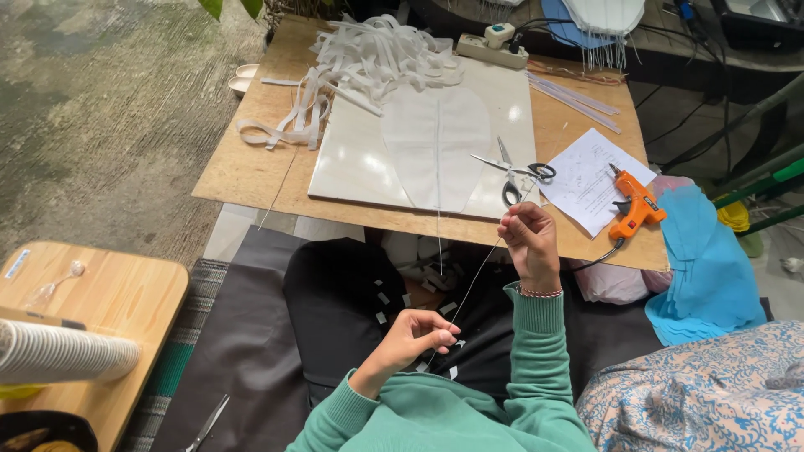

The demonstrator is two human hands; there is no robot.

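left hand (pixel 416 331) & right hand (pixel 528 238), center-bottom of frame, both pinched on a thin white string (pixel 476 280) stretched btwn them over the lap. scissors (pixel 515 172) & orange glue gun (pixel 634 208) on wooden board (pixel 251 167) just above.

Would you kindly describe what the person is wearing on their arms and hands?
Both arms are covered by green long sleeves with ribbed cuffs. The right hand has a thin beaded bracelet at the wrist, just above the cuff. The left hand is bare, with no gloves or rings visible.
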